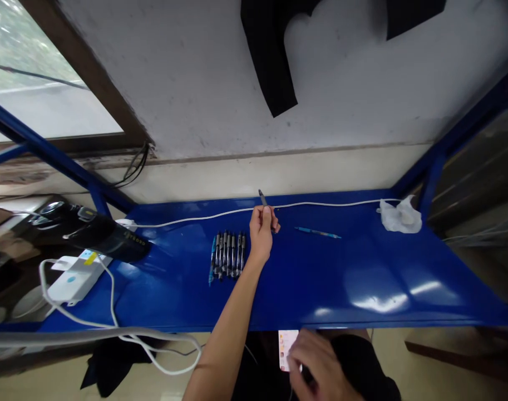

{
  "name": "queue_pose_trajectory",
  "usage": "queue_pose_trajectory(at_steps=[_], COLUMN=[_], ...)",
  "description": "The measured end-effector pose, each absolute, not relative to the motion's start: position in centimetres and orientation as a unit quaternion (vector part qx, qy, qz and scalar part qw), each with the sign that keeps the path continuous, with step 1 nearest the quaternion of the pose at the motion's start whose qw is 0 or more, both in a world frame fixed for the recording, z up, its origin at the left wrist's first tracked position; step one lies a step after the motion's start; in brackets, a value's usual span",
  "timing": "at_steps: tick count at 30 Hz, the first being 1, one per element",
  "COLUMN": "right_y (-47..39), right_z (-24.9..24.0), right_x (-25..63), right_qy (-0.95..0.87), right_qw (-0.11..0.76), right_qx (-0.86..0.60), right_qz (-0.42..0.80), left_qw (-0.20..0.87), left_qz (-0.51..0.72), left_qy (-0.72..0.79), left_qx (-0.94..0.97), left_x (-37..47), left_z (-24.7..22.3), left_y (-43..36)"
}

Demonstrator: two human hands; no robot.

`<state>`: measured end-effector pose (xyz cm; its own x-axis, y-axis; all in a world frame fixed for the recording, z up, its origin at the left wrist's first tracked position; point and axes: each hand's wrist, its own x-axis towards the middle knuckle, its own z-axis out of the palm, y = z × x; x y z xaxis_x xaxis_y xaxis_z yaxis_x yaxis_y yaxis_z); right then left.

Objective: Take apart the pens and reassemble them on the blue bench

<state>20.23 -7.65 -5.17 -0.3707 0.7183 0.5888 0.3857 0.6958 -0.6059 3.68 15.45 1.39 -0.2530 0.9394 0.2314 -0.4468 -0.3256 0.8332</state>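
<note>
My left hand (pixel 262 231) is closed around a dark pen (pixel 263 197), its tip pointing up toward the wall, above the blue table. Left of that hand lies a row of several black and grey pens (pixel 230 253), side by side, with a blue pen (pixel 212 260) at the row's left end. Another blue pen (pixel 317 232) rests alone to the right. Below the table's front edge, my right hand (pixel 318 365) is over the person's lap, beside a lit phone (pixel 287 350) and partly covering it. Its fingers are bent and blurred, so its grip is unclear.
A white cable (pixel 207 216) runs along the back of the blue table (pixel 304 284). On the left are a black bottle (pixel 112 236), lying aslant, and a white power strip (pixel 76 278) with looped cords. A crumpled white plastic bag (pixel 400 216) sits at the back right.
</note>
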Motion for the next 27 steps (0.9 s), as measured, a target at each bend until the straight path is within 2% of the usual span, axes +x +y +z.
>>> queue_pose_trajectory(at_steps=[3,7,11,17,27], right_y=[-11.9,-12.6,-12.5,-12.3,-11.5], right_z=[-12.4,-19.5,-21.0,-20.3,-19.4], right_x=[21.2,22.4,22.4,22.1,22.5], right_qy=[-0.839,-0.856,-0.835,-0.796,-0.778], right_qw=[0.252,0.137,0.118,0.111,0.090], right_qx=[-0.431,-0.446,-0.478,-0.530,-0.539], right_qz=[0.218,0.225,0.247,0.269,0.310], left_qw=[0.477,0.464,0.462,0.454,0.478], left_qz=[0.713,0.692,0.685,0.688,0.683], left_qy=[0.328,0.343,0.347,0.349,0.340], left_qx=[0.396,0.434,0.443,0.447,0.436], left_x=[3.9,4.0,4.2,4.3,4.1], left_z=[1.3,1.5,1.9,2.3,1.8], left_y=[15.5,14.8,14.4,14.4,14.6])
